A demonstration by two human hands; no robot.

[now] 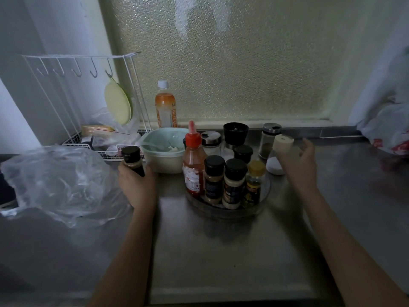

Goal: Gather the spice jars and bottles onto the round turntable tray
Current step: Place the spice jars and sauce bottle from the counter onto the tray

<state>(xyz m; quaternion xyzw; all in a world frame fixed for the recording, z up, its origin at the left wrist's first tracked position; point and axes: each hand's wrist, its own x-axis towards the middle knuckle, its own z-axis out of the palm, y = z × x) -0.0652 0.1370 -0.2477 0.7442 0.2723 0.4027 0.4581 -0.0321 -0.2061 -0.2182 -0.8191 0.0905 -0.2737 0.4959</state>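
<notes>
A: Where's the jar (132,160)?

B: Left of centre, off the tray (254,209), with the left hand (136,182) wrapped round its lower body.

A: And the right hand (297,165)?

B: Right of centre, fingers closed on a white cylinder (283,143).

A: How will they handle?

B: Probably light, stiff and smooth; the jar may be breakable glass. I'd hold it mid-body, not by the cap.

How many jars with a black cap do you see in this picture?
4. One is in the left hand, with its cap at. Two stand at the tray's front, one behind them. Others may be hidden.
</notes>
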